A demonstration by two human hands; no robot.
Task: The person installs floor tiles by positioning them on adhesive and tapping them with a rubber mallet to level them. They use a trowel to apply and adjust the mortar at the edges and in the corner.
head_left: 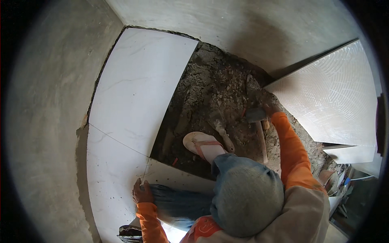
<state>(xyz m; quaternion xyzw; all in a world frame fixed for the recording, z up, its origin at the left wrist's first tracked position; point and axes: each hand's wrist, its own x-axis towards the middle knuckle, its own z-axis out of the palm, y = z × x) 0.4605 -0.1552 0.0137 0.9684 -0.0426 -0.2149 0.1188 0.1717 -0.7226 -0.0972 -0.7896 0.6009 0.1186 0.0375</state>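
My left hand point(142, 192) lies with spread fingers on the pale marbled floor tiles point(133, 89), by the joint and beside my bent leg. At the right, my right hand point(271, 108) reaches down to the rough mortar bed. Its fingers, partly hidden, appear closed on a trowel; the cement-covered blade point(253, 84) points toward the far wall. Just left of that hand lies a mallet point(255, 115) with a dark head and a long wooden handle. Between the mallet and my sandalled foot point(204, 146) lies a cement-caked hand tool point(222, 131), its kind unclear.
A large tile point(332, 91) leans at the right, its combed adhesive side showing. Bare grey walls point(44, 105) enclose the left and far sides. A dark, caked object point(130, 234) sits at the lower left. Assorted clutter point(340, 182) lies at the lower right.
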